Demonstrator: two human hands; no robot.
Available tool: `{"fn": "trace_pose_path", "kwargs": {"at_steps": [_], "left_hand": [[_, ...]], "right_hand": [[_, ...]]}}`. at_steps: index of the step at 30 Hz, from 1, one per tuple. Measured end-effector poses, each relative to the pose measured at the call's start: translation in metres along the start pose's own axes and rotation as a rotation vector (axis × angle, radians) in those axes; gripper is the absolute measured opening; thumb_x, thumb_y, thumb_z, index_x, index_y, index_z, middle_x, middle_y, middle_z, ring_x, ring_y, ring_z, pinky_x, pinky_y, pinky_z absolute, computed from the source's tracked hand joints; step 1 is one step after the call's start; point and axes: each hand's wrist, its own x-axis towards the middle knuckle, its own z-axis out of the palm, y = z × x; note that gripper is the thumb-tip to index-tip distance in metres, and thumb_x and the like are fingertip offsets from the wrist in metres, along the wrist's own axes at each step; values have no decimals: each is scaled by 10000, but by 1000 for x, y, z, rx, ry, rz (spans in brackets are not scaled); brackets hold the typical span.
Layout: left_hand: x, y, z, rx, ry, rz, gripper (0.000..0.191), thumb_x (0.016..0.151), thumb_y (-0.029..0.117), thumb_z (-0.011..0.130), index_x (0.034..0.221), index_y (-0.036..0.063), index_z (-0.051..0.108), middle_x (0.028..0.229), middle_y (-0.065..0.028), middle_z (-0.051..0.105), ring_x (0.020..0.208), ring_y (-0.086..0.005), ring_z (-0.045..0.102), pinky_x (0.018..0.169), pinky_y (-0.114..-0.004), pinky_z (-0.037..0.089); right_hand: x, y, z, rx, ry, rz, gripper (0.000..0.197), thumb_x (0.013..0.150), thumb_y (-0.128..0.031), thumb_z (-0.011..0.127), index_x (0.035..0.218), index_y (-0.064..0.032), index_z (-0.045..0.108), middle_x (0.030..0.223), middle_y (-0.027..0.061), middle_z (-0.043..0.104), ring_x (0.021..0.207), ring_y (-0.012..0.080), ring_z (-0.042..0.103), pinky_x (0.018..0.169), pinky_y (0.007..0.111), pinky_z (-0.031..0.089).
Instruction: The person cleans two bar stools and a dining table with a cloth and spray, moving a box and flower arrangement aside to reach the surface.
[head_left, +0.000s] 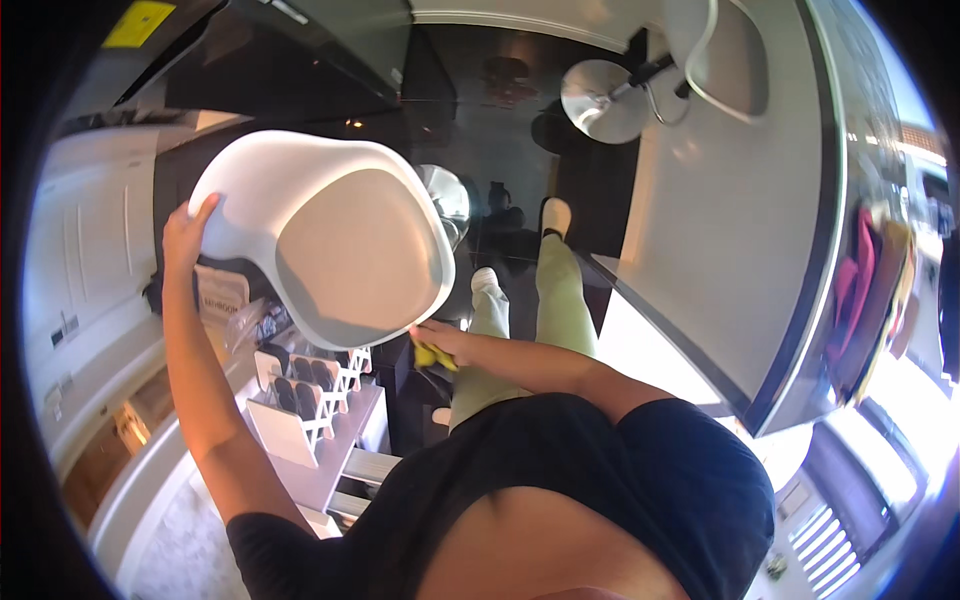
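A white moulded bar stool seat (360, 247) with a grey-beige shaded hollow fills the area left of centre. My left hand (187, 229) grips the outer rim of its backrest, thumb on the inner face. My right hand (444, 339) is at the near edge of the seat, with a yellow cloth (431, 355) bunched in its fingers. Behind the seat, part of a round chrome stool base (448, 196) shows on the glossy black floor. The stool's post is mostly hidden.
A white-sided counter (727, 202) with a dark edge runs along the right, bearing pink and yellow cloths (874, 292). Another stool's chrome base (604, 101) is at the upper right. White folding racks with dark pads (300, 397) stand on a shelf at lower left. My feet (556, 216) are on the floor.
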Motion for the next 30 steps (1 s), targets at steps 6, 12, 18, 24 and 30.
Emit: {"fn": "trace_pose_path", "kwargs": {"at_steps": [6,12,18,24,30], "left_hand": [[-48,-7,-13,-399,-313,-32,380,825,290,671,1014,-38,644,891,-92,675,770,-132,621,713,-273,479],[-122,115,25,-985,-433,33,293,825,97,620,1076,-50,580,938,-124,652,802,-178,632,744,-288,501],[-185,258,64,-1344,-500,9,408,719,-39,519,1127,-50,522,1002,-158,613,881,-252,626,812,-355,518],[-251,333,143,-1535,-529,-71,507,679,-66,477,1184,-24,500,1050,-146,593,950,-278,602,870,-384,498],[-290,407,190,-1618,-646,-84,527,706,-101,446,1226,-12,459,1125,-135,555,1032,-264,559,932,-381,446]], "right_hand": [[-26,-14,-9,331,231,-370,350,806,-203,721,1083,-19,610,968,61,657,837,161,619,747,312,494],[-121,-40,-130,386,557,-597,348,772,-210,750,1006,-1,600,864,98,652,727,162,618,651,307,514],[-254,-75,-226,-78,1135,-547,488,689,-462,731,908,-30,668,801,133,670,708,233,656,683,355,500],[-325,-80,-312,-158,1406,-544,491,679,-483,715,940,-69,692,832,119,684,766,242,662,740,366,484],[-321,-72,-428,-44,1619,-490,479,686,-391,691,1008,-38,668,929,138,673,861,266,642,788,353,472]]}}
